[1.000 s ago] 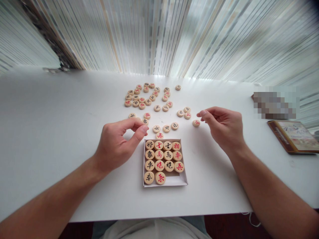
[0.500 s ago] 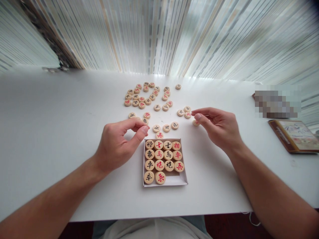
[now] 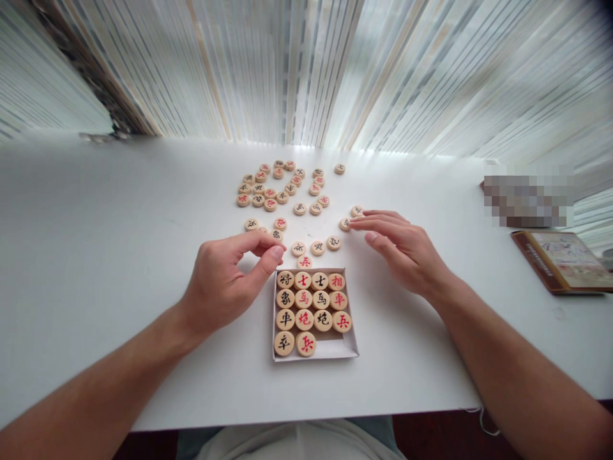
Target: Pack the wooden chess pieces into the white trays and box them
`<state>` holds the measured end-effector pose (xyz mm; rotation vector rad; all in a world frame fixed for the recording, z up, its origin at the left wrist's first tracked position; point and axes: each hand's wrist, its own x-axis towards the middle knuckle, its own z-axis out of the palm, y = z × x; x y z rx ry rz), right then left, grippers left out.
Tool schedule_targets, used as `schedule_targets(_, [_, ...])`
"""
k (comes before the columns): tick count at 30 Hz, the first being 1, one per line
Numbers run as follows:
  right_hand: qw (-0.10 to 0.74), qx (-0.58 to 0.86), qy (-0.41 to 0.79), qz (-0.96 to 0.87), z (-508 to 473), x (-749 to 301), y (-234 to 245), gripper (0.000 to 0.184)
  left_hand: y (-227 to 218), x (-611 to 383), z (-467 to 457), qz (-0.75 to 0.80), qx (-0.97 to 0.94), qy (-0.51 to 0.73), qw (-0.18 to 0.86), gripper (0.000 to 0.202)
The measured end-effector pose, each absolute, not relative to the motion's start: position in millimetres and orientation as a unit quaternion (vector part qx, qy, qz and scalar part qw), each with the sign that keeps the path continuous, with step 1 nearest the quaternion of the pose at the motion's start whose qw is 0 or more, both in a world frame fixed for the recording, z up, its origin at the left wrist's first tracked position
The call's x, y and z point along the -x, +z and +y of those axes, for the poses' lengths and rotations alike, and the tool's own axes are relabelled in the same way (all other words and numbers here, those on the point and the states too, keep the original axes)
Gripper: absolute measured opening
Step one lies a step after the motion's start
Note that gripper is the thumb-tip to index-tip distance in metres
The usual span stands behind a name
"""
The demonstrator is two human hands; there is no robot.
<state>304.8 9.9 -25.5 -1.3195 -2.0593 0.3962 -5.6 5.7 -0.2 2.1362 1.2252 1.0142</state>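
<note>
My right hand (image 3: 400, 255) reaches over xiangqi pieces with its fingers stretched out and thumb apart. Its fingertips meet a black-marked piece (image 3: 345, 224) at their left, and another piece (image 3: 357, 211) lies just beyond them. Whatever is under the fingers is hidden. My left hand (image 3: 234, 275) hovers by the upper left corner of a shallow white box (image 3: 330, 349), thumb and forefinger brought together; no piece shows between them. Rows of round wooden pieces with red and black characters fill much of the box. A red soldier piece (image 3: 304, 262) lies just past its far edge.
Many loose pieces (image 3: 270, 193) are scattered on the white table (image 3: 119, 255) beyond the box. At the right lie a brown-edged flat pack (image 3: 565, 262) and a blurred-out object (image 3: 527, 198). A striped curtain (image 3: 287, 70) hangs behind the table.
My right hand has moved left and its fingers have straightened over the small group of pieces, covering the red ones there. The left hand stays almost where it was.
</note>
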Motion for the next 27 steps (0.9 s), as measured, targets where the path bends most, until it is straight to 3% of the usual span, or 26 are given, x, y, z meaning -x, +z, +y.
schedule_targets(4, [0.379, 0.552, 0.154, -0.726, 11, -305, -25, 0.032, 0, 7, 6, 0.445, -0.782, 0.368, 0.236, 0.018])
schedule_targets(10, [0.366, 0.611, 0.106, -0.694, 16, -311, -32, 0.033, -1, 9, 6, 0.451, -0.785, 0.359, 0.230, 0.019])
schedule_targets(15, [0.333, 0.560, 0.092, -0.753, 14, -302, -34, 0.038, -1, 9, 7, 0.455, -0.785, 0.352, 0.231, 0.020])
schedule_targets(21, [0.216, 0.533, -0.007, -0.818, 11, -295, -43, 0.039, -3, 8, 7, 0.457, -0.785, 0.347, 0.233, 0.020])
schedule_targets(27, [0.294, 0.511, 0.008, -0.808, 11, -300, -33, 0.019, -4, 7, 8, 0.458, -0.787, 0.344, 0.230, 0.021])
